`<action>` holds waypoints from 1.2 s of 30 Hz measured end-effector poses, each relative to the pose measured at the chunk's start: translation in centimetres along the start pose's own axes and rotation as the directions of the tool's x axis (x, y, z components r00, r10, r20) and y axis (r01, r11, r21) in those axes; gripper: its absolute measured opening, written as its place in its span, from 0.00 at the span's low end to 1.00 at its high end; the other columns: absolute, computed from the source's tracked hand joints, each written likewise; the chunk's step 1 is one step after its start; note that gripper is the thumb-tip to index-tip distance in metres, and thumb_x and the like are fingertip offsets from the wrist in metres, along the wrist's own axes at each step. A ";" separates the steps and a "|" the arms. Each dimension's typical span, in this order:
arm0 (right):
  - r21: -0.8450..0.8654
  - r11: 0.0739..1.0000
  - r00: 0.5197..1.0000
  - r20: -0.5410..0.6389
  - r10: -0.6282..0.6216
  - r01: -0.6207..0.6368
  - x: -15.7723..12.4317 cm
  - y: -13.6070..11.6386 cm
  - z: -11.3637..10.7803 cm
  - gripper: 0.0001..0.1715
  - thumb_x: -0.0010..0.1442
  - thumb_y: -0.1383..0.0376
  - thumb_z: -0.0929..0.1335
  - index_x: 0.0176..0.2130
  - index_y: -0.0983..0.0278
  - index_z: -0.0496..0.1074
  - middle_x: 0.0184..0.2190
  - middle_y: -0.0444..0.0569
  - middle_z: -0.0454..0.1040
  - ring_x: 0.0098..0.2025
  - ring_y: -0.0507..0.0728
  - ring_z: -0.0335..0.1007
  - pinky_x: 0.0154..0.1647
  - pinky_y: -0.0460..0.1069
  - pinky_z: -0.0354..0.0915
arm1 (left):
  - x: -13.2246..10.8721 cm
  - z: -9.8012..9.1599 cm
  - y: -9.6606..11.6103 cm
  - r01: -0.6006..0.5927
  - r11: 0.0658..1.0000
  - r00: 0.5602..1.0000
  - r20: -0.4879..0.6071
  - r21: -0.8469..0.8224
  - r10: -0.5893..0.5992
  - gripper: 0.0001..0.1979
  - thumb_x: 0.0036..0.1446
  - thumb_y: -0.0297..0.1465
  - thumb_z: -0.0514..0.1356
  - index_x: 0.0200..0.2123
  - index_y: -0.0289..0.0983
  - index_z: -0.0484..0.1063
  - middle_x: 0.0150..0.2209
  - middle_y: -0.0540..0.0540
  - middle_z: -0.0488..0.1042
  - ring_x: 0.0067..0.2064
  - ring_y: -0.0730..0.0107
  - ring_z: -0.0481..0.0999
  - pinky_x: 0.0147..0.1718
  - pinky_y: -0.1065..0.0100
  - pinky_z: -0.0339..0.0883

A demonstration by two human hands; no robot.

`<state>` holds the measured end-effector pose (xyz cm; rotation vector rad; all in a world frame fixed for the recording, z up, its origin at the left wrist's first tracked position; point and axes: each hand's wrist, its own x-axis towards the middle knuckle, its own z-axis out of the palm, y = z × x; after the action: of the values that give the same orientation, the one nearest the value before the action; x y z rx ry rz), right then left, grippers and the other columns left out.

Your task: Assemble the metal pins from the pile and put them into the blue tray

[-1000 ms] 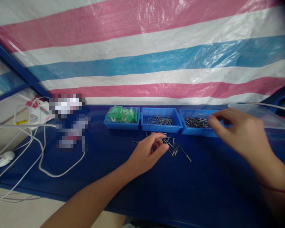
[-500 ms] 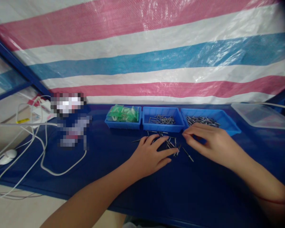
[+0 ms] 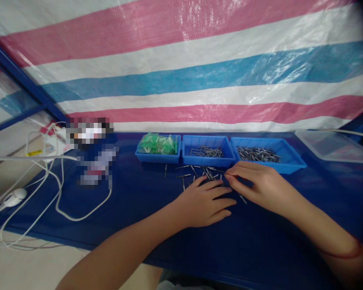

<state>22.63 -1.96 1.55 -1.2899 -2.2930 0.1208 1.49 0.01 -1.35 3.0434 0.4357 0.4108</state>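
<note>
My left hand [image 3: 204, 202] is spread flat, palm down, over the near part of a loose pile of blind rivets [image 3: 210, 174] on the blue table. Its fingers are apart and hide some of the rivets. At the pile's right side, my right hand [image 3: 257, 183] has thumb and forefinger pinched together. One thin rivet reaches up to those fingertips, but whether they grip it I cannot tell. A single rivet [image 3: 165, 171] lies off to the left, and another [image 3: 243, 198] lies below my right hand.
Behind the pile stand three blue bins: the left bin [image 3: 157, 158] with green plastic packets, the middle bin [image 3: 207, 162] with some rivets, the right bin [image 3: 293, 163] with many. A clear plastic lid [image 3: 332, 147] lies far right. White cables [image 3: 59, 193] tangle at left.
My right hand has moved left and slightly down, its pinch now at the pile. My left hand has slid right and nearer to me. Rivets at the pile's left are more spread out.
</note>
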 end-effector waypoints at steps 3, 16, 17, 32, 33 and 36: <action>-0.046 0.999 0.999 0.051 0.018 -0.015 -0.1 0.4 0.0 0.12 0.65 0.64 0.62 0.36 0.62 0.73 0.34 0.49 0.75 0.36 0.56 0.73 0.39 0.51 0.66 | -0.2 -0.2 -0.2 0.023 0.999 1.000 -0.011 0.022 -0.023 0.17 0.67 0.37 0.48 0.52 0.41 0.71 0.55 0.46 0.72 0.60 0.60 0.64 0.59 0.54 0.53; -0.186 0.980 0.990 0.105 0.092 -0.071 -0.1 0.8 -0.5 0.14 0.66 0.62 0.61 0.39 0.63 0.75 0.34 0.52 0.76 0.37 0.58 0.74 0.38 0.52 0.67 | -3.0 -7.4 -1.6 0.529 0.817 0.832 0.046 0.231 -0.552 0.11 0.62 0.27 0.52 0.42 0.36 0.74 0.44 0.42 0.73 0.43 0.59 0.72 0.42 0.58 0.66; -0.184 0.980 0.990 0.108 0.095 -0.074 0.0 0.7 -0.6 0.14 0.66 0.62 0.61 0.39 0.63 0.75 0.34 0.52 0.76 0.37 0.58 0.74 0.38 0.52 0.67 | -3.9 -8.0 -2.0 0.593 0.771 0.787 0.038 0.233 -0.616 0.12 0.62 0.26 0.52 0.44 0.36 0.74 0.44 0.42 0.72 0.44 0.59 0.72 0.43 0.57 0.67; 0.046 0.999 0.997 0.076 0.011 -0.014 0.3 -0.8 0.4 0.10 0.63 0.66 0.64 0.36 0.62 0.75 0.33 0.51 0.76 0.38 0.58 0.72 0.42 0.54 0.67 | -9.0 -4.4 -2.3 0.696 0.673 0.688 -0.037 -0.248 -0.725 0.10 0.64 0.30 0.50 0.38 0.36 0.70 0.37 0.44 0.74 0.40 0.62 0.73 0.43 0.59 0.67; 0.121 0.992 0.999 0.038 0.015 -0.020 0.4 -1.3 0.6 0.09 0.63 0.66 0.64 0.36 0.62 0.75 0.34 0.51 0.76 0.39 0.58 0.72 0.43 0.54 0.67 | -8.2 -4.6 -1.9 0.691 0.619 0.661 -0.020 -0.374 -0.750 0.09 0.63 0.31 0.51 0.41 0.37 0.69 0.39 0.45 0.74 0.41 0.64 0.74 0.43 0.61 0.67; 0.386 0.918 0.990 -0.064 0.125 -0.091 0.5 -2.7 1.2 0.08 0.62 0.63 0.67 0.41 0.60 0.74 0.38 0.50 0.77 0.40 0.56 0.73 0.40 0.51 0.69 | -4.7 -4.6 -0.7 0.565 0.334 0.614 0.114 -0.755 -0.781 0.12 0.61 0.35 0.56 0.46 0.37 0.66 0.35 0.48 0.72 0.34 0.70 0.73 0.33 0.68 0.67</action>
<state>19.74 -2.87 1.57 -1.1869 -1.9956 0.5143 -4.29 -0.60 1.78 1.7498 1.1733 0.7135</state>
